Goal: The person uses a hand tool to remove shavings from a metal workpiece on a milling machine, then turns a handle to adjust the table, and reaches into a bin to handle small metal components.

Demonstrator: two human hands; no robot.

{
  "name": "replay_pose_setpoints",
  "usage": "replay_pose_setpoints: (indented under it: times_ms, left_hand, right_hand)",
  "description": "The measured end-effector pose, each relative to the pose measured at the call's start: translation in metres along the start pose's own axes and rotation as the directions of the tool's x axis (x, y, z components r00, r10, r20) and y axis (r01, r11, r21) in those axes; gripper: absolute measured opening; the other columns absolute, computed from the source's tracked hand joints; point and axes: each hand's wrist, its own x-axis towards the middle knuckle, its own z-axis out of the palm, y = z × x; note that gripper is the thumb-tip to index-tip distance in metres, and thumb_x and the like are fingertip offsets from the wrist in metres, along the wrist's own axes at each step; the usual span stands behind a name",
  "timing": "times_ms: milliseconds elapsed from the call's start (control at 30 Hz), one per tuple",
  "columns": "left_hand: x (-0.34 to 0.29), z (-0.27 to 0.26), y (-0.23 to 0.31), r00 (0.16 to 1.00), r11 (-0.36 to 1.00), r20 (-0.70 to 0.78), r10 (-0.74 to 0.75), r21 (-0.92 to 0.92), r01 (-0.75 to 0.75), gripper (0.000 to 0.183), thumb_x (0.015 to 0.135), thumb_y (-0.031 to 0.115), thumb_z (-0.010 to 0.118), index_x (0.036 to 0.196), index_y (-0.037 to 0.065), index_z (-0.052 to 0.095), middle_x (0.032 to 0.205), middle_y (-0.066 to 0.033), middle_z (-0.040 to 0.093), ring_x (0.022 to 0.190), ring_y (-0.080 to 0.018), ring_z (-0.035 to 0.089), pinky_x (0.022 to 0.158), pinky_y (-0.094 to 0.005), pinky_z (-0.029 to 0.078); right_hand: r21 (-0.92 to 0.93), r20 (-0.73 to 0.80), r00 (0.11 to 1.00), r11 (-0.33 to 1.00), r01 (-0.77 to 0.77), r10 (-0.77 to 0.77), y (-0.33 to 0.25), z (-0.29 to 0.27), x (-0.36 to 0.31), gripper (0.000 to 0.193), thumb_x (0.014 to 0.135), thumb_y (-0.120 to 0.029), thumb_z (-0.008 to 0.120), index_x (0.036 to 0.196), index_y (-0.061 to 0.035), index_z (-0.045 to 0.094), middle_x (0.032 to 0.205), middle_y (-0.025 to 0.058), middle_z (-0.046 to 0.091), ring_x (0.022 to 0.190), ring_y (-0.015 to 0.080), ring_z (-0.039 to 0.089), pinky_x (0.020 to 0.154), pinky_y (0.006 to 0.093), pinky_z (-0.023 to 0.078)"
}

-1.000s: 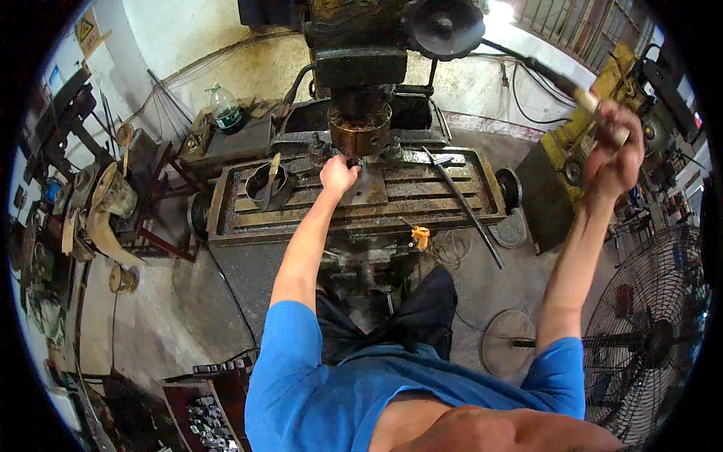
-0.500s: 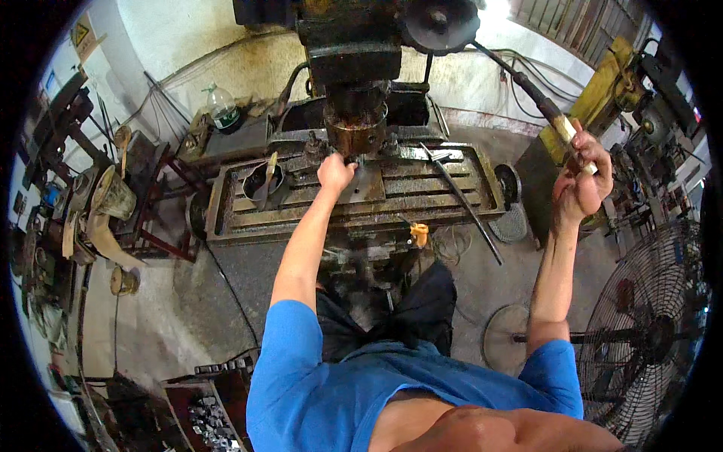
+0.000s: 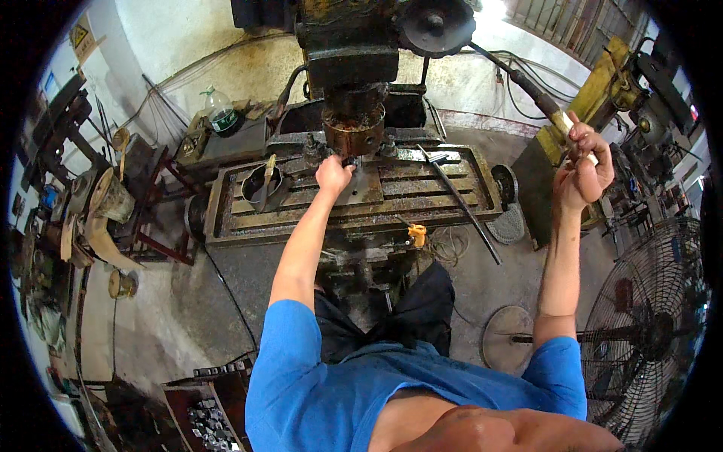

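Note:
My right hand [image 3: 584, 167] is wrapped round the pale grip of a long lever [image 3: 541, 101] that slants down from the round hub [image 3: 434, 26] of a machine head. Out over the machine table, my left hand [image 3: 332, 175] is closed just under the dark, oily spindle [image 3: 354, 129]. Its fingers are curled at a small workpiece area on the bed, and what they pinch is hidden. A dark pot with a brush [image 3: 262, 185] in it stands left of that hand. To the right, a long metal bar [image 3: 461, 203] lies slanted across the slotted table [image 3: 301, 220].
A yellow-orange object [image 3: 416, 234] is at the table's front edge. At right stands a large fan [image 3: 640, 324] on a round base. A clear plastic bottle [image 3: 219, 111] sits on the back-left bench. A box of small metal parts [image 3: 207, 426] is at lower left.
My right hand and the lever grip have shifted very slightly outward to the right. My left hand stays closed at the same place under the spindle.

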Motion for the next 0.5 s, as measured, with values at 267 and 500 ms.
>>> replay_pose_setpoints:
  times_ms: [267,500]
  left_hand:
    - [-0.001,-0.004,0.004,0.999,0.999,0.033,-0.027,0.021,0.027,0.039,0.063,0.035,0.072,0.078,0.001,0.062,0.081,-0.0178,0.062,0.08,-0.0329,0.059,0.068,-0.0409,0.047]
    - [0.001,-0.011,0.01,0.986,0.994,0.153,-0.068,0.092,0.054,0.035,0.065,0.031,0.071,0.074,-0.001,0.062,0.075,-0.0182,0.062,0.075,-0.0335,0.06,0.066,-0.0423,0.048]
  right_hand:
    - [-0.041,0.017,1.0,0.999,0.016,-0.016,0.001,-0.003,-0.005,0.005,0.07,0.001,0.045,0.072,0.0046,0.048,0.076,0.0134,0.052,0.076,0.0219,0.05,0.093,0.0558,0.033]
    - [-0.031,-0.018,1.0,0.999,0.008,-0.009,0.003,-0.003,-0.008,0.006,0.066,0.0,0.043,0.07,0.0023,0.046,0.077,0.015,0.052,0.079,0.0231,0.05,0.094,0.055,0.033]
